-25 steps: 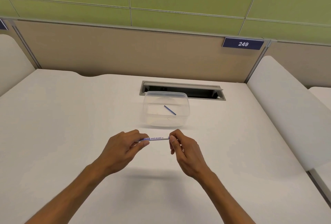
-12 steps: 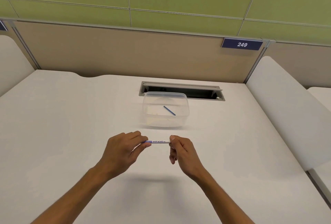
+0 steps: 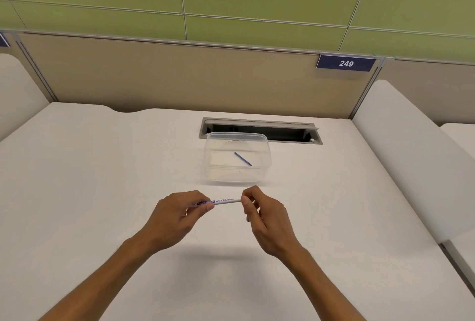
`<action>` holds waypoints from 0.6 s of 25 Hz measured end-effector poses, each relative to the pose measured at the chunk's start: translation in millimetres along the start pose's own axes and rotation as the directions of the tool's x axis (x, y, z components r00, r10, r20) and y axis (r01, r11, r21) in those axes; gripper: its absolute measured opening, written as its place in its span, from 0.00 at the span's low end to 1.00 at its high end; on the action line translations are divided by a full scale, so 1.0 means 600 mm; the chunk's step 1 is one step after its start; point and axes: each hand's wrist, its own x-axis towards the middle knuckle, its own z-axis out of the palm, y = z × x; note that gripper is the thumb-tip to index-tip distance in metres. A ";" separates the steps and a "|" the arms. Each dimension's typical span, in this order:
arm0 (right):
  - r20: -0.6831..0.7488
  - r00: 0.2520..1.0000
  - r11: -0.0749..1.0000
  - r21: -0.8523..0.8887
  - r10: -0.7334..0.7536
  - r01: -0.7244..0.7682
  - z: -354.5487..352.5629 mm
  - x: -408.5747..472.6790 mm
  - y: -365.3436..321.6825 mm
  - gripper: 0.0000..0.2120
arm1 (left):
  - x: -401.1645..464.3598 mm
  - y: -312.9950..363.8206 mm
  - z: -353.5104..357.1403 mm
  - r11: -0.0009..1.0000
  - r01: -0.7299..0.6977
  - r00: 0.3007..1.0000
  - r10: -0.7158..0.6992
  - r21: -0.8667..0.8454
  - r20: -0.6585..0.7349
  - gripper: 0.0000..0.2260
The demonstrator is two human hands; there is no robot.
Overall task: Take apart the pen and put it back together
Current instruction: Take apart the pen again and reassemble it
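**Pen held at both ends over the desk**

So here's the scene — both hands are in the lower middle of the frame, holding one pen (image 3: pixel 223 201) level between them, just above the white desk (image 3: pixel 102 192). The left hand (image 3: pixel 177 214) has its grip closed around the pen's left end, thumb and fingers wrapped over the blue-printed part. The right hand (image 3: pixel 267 220) pinches the pen's right tip between thumb and forefinger, so that grip is closed on the pen too. The white barrel between the hands reads "WHITE BOARD", pretty legible actually.

Just above the hands, toward the centre of the frame, there's a clear tub (image 3: pixel 237 160) sitting on the desk with a thin blue stick (image 3: pixel 243 158) lying slanted inside it — can't tell exactly what part that is. Right behind the tub is a grey cable slot (image 3: pixel 259 130) cut into the desk. Upper right has a blue tag (image 3: pixel 345 63) with "249" on the beige divider.
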 end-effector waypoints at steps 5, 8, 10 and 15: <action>0.018 0.999 0.999 -0.036 -0.034 0.035 -0.001 0.003 0.001 0.12 | 0.000 0.004 -0.002 0.997 0.006 1.000 -0.004 0.077 -0.028 0.11; 0.042 0.999 0.997 0.071 0.023 -0.026 0.004 0.007 -0.002 0.14 | -0.001 0.012 -0.004 0.975 -0.073 0.991 0.094 0.212 -0.091 0.12; 0.070 0.995 0.985 0.151 0.072 -0.082 0.006 0.008 -0.003 0.16 | 0.000 0.018 -0.007 0.927 -0.151 0.972 0.202 0.343 -0.118 0.14; 0.235 0.942 0.856 0.405 0.241 -0.320 0.008 0.010 0.001 0.21 | 0.000 0.020 -0.011 0.805 -0.262 0.938 0.343 0.532 -0.057 0.14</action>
